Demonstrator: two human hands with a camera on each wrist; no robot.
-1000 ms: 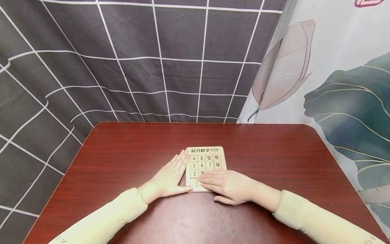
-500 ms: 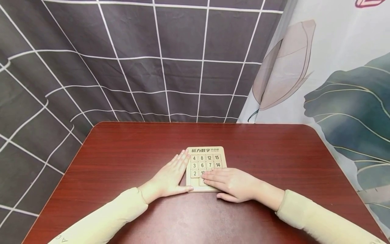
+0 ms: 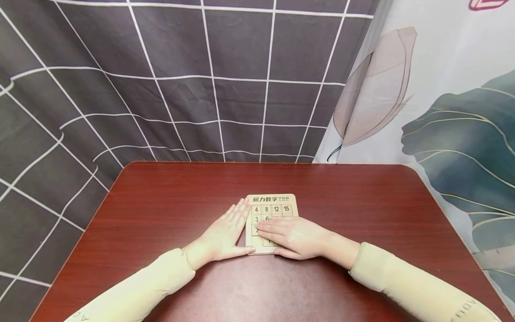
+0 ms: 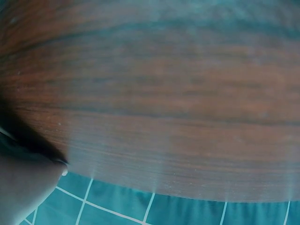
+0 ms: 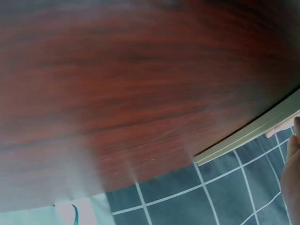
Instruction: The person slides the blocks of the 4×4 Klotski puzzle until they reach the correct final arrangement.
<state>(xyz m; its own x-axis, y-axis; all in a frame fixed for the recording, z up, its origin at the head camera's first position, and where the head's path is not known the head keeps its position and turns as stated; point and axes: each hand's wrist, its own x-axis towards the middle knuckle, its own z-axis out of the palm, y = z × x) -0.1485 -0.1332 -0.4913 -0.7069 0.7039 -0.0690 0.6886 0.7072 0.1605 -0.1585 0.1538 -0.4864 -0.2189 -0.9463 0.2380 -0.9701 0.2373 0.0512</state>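
Note:
A cream number sliding puzzle (image 3: 271, 199) lies flat on the table in the head view, its square tiles printed with black numbers. My left hand (image 3: 223, 235) rests along its left edge with straight fingers, the thumb touching the lower left corner. Over the middle rows lies my right hand (image 3: 301, 237), straight fingertips on the tiles near the 2; it hides several tiles. A slot at the bottom left holds no tile. In the right wrist view the board's edge (image 5: 248, 133) runs beside part of my right hand (image 5: 291, 173). The left wrist view catches only a bit of my left hand (image 4: 23, 187).
The dark red wood-grain table (image 3: 169, 192) has rounded far corners. Behind it hangs a dark curtain with white grid lines (image 3: 237, 103). A pale leaf-patterned curtain (image 3: 374, 112) hangs at the right.
My right hand has shifted up and to the left across the tiles, from the lower rows to the tile marked 2. My left hand and the puzzle have stayed put.

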